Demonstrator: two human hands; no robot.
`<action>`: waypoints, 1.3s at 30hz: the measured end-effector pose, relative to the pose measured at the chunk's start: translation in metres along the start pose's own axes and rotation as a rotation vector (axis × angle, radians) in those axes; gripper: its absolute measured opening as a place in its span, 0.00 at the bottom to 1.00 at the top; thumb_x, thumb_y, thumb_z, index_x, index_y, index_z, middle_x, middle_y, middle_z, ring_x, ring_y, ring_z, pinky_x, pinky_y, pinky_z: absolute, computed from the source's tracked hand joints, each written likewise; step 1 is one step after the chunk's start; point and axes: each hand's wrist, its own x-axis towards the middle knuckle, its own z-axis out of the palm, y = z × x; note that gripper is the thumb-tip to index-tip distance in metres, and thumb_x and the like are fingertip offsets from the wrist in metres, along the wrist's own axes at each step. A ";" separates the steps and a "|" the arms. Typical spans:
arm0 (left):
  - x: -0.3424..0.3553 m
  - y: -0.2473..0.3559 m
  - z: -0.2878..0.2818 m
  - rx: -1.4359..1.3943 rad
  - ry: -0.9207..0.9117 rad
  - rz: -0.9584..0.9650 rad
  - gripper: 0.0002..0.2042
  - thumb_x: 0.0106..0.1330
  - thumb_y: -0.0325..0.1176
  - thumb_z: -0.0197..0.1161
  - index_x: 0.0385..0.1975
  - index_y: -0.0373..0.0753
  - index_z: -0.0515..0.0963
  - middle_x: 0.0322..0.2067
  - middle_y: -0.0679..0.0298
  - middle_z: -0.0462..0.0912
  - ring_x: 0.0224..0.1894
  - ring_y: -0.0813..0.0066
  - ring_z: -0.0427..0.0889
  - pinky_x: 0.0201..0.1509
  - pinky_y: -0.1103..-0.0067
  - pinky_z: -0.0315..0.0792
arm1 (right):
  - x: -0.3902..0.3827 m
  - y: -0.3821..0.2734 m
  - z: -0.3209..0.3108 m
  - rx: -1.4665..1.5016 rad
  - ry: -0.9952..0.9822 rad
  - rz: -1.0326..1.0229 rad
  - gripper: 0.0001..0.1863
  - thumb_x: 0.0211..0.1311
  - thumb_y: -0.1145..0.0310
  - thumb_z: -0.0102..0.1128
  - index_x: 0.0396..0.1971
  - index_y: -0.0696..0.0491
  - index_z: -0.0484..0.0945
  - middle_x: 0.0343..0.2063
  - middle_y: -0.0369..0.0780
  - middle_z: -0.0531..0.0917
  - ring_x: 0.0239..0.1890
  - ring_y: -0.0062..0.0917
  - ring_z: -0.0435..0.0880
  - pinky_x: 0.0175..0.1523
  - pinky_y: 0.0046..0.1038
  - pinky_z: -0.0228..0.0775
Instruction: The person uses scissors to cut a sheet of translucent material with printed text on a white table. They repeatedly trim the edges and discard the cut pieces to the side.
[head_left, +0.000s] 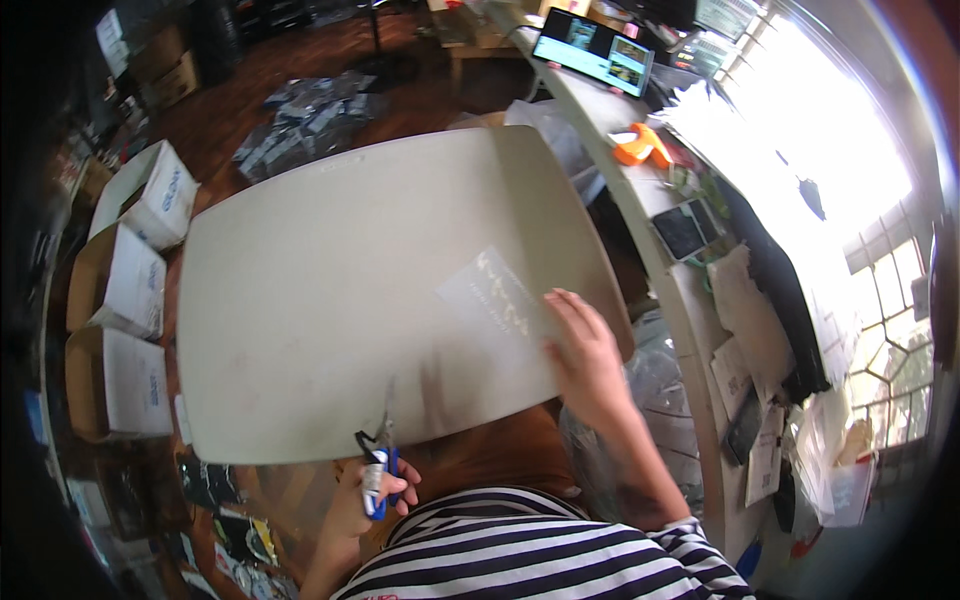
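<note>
My left hand (pixel 375 492) is closed around the blue handles of a pair of scissors (pixel 382 455), blades pointing up over the near edge of the beige table (pixel 330 300). My right hand (pixel 587 355) lies flat with fingers spread on a clear plastic bag (pixel 497 297) with a pale printed pattern, which rests on the table's right part. The two hands are well apart, the scissors clear of the bag.
Three open cardboard boxes with white packs (pixel 135 300) line the floor to the left. More clear bags (pixel 310 115) lie on the wooden floor beyond the table. A curved counter on the right carries a tablet (pixel 593 50), an orange tape dispenser (pixel 642 146), papers and phones.
</note>
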 end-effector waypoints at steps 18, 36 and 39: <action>-0.043 -0.040 0.001 0.459 0.227 -0.029 0.15 0.64 0.42 0.60 0.25 0.35 0.78 0.21 0.59 0.81 0.25 0.66 0.81 0.31 0.74 0.70 | -0.033 -0.068 0.094 -0.060 -0.402 -0.478 0.30 0.61 0.61 0.63 0.62 0.59 0.70 0.69 0.46 0.63 0.71 0.39 0.61 0.72 0.42 0.56; -0.022 -0.057 0.000 0.511 0.208 0.130 0.09 0.64 0.32 0.59 0.28 0.31 0.77 0.21 0.67 0.79 0.22 0.79 0.77 0.27 0.82 0.69 | -0.045 -0.072 0.103 0.018 -0.393 -0.525 0.31 0.60 0.58 0.65 0.63 0.51 0.72 0.67 0.46 0.67 0.68 0.40 0.66 0.71 0.43 0.58; -0.024 -0.057 -0.001 0.593 0.211 0.145 0.10 0.66 0.31 0.58 0.24 0.33 0.76 0.20 0.66 0.78 0.21 0.78 0.77 0.27 0.82 0.69 | -0.045 -0.073 0.101 0.009 -0.409 -0.541 0.29 0.60 0.57 0.65 0.62 0.46 0.73 0.67 0.46 0.66 0.69 0.41 0.65 0.72 0.44 0.56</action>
